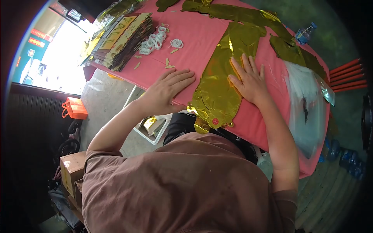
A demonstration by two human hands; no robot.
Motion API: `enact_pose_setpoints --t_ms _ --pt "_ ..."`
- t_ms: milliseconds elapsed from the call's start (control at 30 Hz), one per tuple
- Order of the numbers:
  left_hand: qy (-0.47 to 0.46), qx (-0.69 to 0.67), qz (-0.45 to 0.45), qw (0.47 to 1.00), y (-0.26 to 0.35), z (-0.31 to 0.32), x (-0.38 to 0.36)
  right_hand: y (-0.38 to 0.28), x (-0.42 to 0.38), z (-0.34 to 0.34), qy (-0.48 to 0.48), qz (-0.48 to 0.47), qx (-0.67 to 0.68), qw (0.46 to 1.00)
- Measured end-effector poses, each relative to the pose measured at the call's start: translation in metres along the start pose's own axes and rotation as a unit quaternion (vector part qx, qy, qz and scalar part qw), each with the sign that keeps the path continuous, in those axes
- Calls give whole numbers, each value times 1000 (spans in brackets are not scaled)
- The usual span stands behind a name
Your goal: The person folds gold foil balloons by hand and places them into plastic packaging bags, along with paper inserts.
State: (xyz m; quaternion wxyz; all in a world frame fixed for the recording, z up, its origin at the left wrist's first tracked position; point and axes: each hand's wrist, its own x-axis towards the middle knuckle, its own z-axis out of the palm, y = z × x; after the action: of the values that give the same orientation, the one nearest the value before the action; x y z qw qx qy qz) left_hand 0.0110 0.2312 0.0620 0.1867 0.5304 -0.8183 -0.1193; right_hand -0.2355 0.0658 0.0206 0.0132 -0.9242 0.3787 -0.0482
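Observation:
A flat, uninflated gold foil balloon (219,85) lies across the pink-covered table (190,40), its near end hanging at the edge by my body. My right hand (250,79) rests on the foil with fingers spread, holding nothing. On the pink cover left of the foil, my left hand (168,88) lies flat, fingers stretched out. Both hands are empty. More gold foil balloons (233,12) are spread along the far side, and another foil piece (297,54) lies at the right.
A stack of printed packets (124,40), white ribbon coils (155,40) and small tan clips (168,63) sit at the left. Clear plastic bags (305,105) cover the right side. A bottle (305,33) stands near the far right edge. Below left is a white-framed bin (155,139).

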Motion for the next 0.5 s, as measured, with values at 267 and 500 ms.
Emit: enact_pose_setpoints --t_ms 267,500 --pt "-1 -43 -25 999 10 3 9 -16 -26 -13 -22 -36 37 998" --pt "49 -63 63 995 12 14 19 -35 -57 -18 -10 -54 35 998"
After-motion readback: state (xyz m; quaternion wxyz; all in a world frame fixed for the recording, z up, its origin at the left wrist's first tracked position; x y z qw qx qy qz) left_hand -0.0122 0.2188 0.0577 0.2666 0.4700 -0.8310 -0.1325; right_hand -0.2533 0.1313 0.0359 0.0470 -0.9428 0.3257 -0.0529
